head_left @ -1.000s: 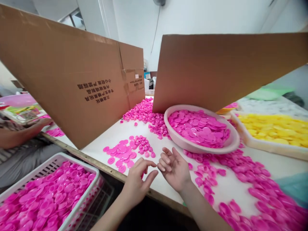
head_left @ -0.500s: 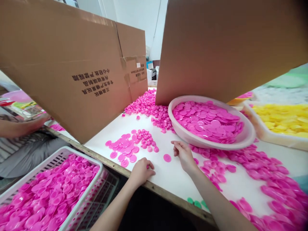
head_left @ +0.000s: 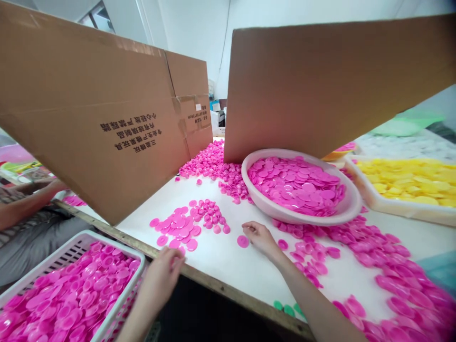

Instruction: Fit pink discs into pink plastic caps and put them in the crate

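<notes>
My left hand [head_left: 162, 278] hovers at the table's front edge, between the white basket [head_left: 107, 241] of pink pieces and a small patch of flat pink discs [head_left: 178, 228]. Its fingers are curled shut; what they hold is hidden. My right hand [head_left: 260, 235] rests on the white tabletop with its fingers bent under, right beside a single pink disc [head_left: 242, 241]. Small pink caps [head_left: 211, 214] lie just behind the discs. A wide white bowl [head_left: 302, 219] full of pink discs stands behind my right hand.
Two cardboard sheets, one on the left [head_left: 89, 118] and one on the right [head_left: 320, 85], stand as walls. Pink pieces [head_left: 359, 259] are strewn to the right. A tray of yellow pieces [head_left: 392, 209] sits far right. Another person's arm [head_left: 21, 206] is at the left.
My left hand has drawn back left along the table edge toward the basket. My right hand went forward and down onto the table beside the single disc, and its fingers have closed.
</notes>
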### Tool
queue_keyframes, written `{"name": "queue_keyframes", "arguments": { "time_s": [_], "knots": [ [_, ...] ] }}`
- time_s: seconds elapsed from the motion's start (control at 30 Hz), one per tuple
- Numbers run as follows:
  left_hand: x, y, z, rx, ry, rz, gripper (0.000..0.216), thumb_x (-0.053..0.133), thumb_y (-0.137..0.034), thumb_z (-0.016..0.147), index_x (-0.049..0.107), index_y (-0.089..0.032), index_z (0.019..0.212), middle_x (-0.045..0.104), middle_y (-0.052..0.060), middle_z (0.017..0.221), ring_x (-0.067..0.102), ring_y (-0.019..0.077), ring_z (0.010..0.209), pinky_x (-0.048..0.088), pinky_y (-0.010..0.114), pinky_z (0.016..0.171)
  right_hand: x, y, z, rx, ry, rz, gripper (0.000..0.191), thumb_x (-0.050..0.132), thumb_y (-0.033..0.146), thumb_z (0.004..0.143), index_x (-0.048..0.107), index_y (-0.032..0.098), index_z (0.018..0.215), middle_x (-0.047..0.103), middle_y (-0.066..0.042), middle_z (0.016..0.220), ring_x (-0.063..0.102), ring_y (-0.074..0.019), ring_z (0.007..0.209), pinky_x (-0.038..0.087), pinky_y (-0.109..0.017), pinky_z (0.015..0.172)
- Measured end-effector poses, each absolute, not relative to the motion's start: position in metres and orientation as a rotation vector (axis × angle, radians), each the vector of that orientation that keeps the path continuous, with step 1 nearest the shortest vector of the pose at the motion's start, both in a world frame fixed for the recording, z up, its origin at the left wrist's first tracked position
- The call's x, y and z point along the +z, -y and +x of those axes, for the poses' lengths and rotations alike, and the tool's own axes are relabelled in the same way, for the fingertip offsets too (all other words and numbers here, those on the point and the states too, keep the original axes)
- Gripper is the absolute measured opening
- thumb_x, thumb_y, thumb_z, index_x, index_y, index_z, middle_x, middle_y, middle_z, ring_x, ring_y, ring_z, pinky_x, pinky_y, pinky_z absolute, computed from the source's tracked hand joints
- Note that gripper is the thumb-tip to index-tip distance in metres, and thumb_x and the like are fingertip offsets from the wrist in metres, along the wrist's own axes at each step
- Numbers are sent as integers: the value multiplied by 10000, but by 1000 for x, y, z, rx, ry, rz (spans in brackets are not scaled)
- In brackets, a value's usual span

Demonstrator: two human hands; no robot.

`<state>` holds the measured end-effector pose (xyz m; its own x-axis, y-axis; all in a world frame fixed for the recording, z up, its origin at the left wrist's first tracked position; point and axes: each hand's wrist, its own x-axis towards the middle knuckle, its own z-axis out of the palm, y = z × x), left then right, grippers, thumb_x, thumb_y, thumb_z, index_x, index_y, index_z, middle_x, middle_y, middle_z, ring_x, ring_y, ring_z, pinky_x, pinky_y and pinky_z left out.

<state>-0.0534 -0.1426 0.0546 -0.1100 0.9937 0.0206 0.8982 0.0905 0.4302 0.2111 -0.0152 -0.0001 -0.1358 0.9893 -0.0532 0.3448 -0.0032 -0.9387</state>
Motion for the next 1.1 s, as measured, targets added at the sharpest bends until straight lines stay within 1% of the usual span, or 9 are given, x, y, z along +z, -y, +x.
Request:
{"name": "queue_keyframes", "arguments": {
  "time_s": [0.13, 0.2, 0.27, 0.37, 0.53, 0.63, 0.83, 1.0, 1.1],
  "knots": [
    [48, 190, -136, 368, -2651, 1605, 261, 277, -469, 765, 409, -291, 904, 583, -26, 813, 521, 252, 889, 405, 420, 806, -4, 24, 206, 823, 2011, -1536, 268, 543, 242, 662, 603, 196, 919, 539, -36, 864, 522, -159, 817, 365, -258, 737],
    [42, 206, -153, 369, -2787, 1484, 324, 272, -492, 747, 320, -326, 1021, 584, -46, 788, 516, 270, 882, 407, 446, 804, -6, 26, 203, 743, 2136, -1577, 247, 537, 233, 672, 600, 193, 907, 519, -44, 903, 520, -161, 834, 357, -247, 731],
    [37, 211, -147, 481, -2704, 1461, 378, 282, -478, 751, 265, -336, 1100, 583, -46, 891, 512, 253, 914, 415, 422, 810, -8, 26, 202, 669, 2207, -1601, 205, 498, 234, 712, 601, 184, 883, 510, -52, 919, 525, -154, 812, 354, -240, 715],
    [38, 202, -106, 699, -2369, 1581, 375, 314, -353, 771, 311, -293, 1141, 524, -9, 1087, 480, 199, 1016, 392, 354, 877, -8, 27, 201, 566, 2241, -1625, 225, 426, 217, 766, 592, 176, 913, 502, -69, 961, 532, -147, 788, 353, -238, 692],
    [47, 169, -32, 760, -1980, 1840, 273, 339, -191, 754, 503, -211, 972, 537, 54, 939, 502, 189, 937, 383, 353, 849, -9, 33, 203, 468, 2229, -1630, 299, 322, 212, 833, 566, 166, 999, 514, -90, 973, 540, -154, 797, 358, -242, 699],
    [42, 132, -4, 796, -1950, 1892, 226, 350, -221, 787, 514, -190, 939, 531, 64, 878, 503, 191, 880, 390, 344, 787, -10, 35, 202, 410, 2189, -1660, 326, 298, 226, 851, 528, 164, 1072, 525, -102, 992, 544, -170, 837, 367, -248, 702],
    [21, 58, 16, 588, -2083, 1978, 366, 458, -286, 769, 442, -170, 1116, 517, 94, 966, 471, 218, 908, 349, 335, 773, -9, 33, 203, 370, 2107, -1687, 313, 294, 253, 860, 548, 171, 1024, 557, -90, 981, 545, -174, 883, 378, -246, 738],
    [18, 62, 6, 568, -2433, 1959, 344, 444, -335, 777, 481, -177, 1081, 453, 130, 1094, 345, 310, 1059, 262, 441, 851, -8, 29, 207, 425, 2074, -1680, 304, 314, 258, 849, 576, 173, 977, 581, -85, 965, 549, -176, 881, 382, -255, 752],
    [17, 67, 6, 583, -2378, 2062, 403, 486, -311, 753, 439, -219, 1143, 414, 108, 1156, 312, 303, 1087, 238, 438, 881, -8, 25, 204, 420, 2052, -1667, 306, 318, 253, 845, 567, 164, 998, 588, -92, 978, 549, -182, 894, 382, -263, 761]
  ]
}}
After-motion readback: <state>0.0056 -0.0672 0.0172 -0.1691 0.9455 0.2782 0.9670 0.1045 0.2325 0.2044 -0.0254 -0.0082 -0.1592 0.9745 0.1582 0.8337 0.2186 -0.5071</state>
